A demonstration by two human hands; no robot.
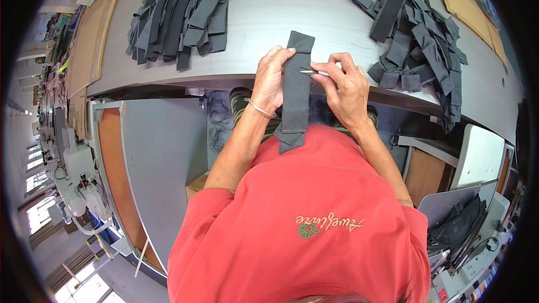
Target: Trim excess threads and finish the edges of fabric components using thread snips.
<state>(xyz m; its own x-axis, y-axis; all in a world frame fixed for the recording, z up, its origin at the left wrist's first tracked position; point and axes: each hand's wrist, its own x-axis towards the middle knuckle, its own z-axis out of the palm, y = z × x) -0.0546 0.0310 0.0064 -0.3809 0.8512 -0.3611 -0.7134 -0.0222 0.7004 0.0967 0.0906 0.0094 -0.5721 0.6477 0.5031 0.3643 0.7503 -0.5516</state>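
My left hand point(270, 80) grips a long dark grey fabric strip point(296, 92) that hangs lengthwise from the grey table's front edge down to my red shirt. Its fingers wrap the strip's left side near the top. My right hand point(343, 87) pinches small metal snips point(312, 71) whose tip touches the strip's right edge. A thin band sits on my left wrist.
A neat spread of dark grey strips point(179, 22) lies at the table's point(281, 5) back left. A loose heap of the same strips point(418, 36) lies at the right. Brown cardboard sheets point(90, 39) flank the table. Sewing machines point(84, 191) stand at lower left and lower right.
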